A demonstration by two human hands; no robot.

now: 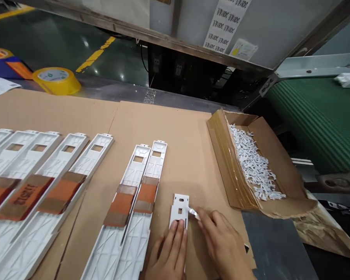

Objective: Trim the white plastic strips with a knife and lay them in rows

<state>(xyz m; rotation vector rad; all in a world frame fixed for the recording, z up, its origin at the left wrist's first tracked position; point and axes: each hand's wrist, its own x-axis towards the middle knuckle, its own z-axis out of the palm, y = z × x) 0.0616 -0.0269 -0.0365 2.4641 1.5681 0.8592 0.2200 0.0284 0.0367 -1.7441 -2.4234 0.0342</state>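
Observation:
My left hand lies on a narrow white plastic strip, its fingers stretched out flat along the top. The far end of the strip shows a slot and a square hole; my hand and the picture's edge hide the rest. My right hand is closed in a pinch on a small white piece, whose tip meets the strip's right edge. Its exact kind is not clear. Left of my hands, two long white plastic rails with orange-and-brown bands lie side by side.
Several more banded white rails lie at the left on the cardboard sheet. A cardboard box of small white plastic pieces stands at right, beside a green conveyor belt. Yellow tape sits at the back left.

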